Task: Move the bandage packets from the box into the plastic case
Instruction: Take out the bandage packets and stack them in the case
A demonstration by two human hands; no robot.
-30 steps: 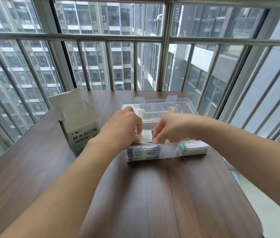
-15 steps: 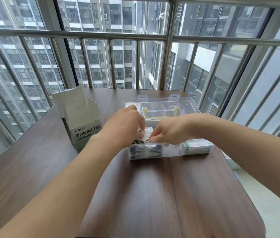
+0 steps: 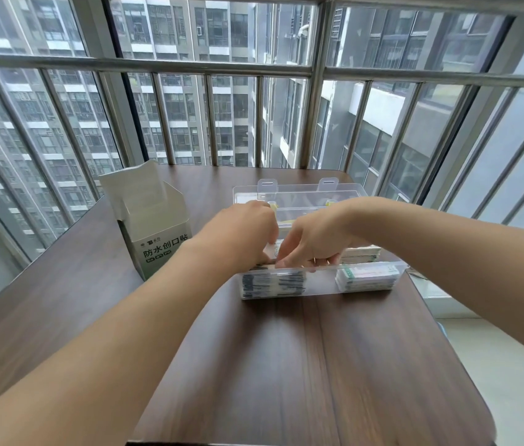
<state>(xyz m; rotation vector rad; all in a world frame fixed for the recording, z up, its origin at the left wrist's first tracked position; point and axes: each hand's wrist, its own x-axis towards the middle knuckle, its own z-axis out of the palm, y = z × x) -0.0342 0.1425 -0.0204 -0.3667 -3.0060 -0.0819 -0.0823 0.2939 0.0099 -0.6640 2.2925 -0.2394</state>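
Over the plastic case (image 3: 318,286) on the bench (image 3: 286,365) — left hand (image 3: 241,233) and right hand (image 3: 315,236), fingers curled, pinch bandage packets (image 3: 272,254) above its left compartment; box (image 3: 154,226) stands open, left of the case.

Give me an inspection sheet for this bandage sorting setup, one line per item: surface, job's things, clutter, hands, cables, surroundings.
Surface: dark wooden table, by a window.
Job's things: open cardboard box stands left of the clear plastic case, lid open; dark packet stack front left inside, white packet stack front right.
Clutter: nothing seen.
Hands: left hand and right hand both over the case's left compartment, fingers curled at the packets; exact grip hidden.
Cables: nothing seen.
Surroundings: metal window bars, apartment buildings outside.
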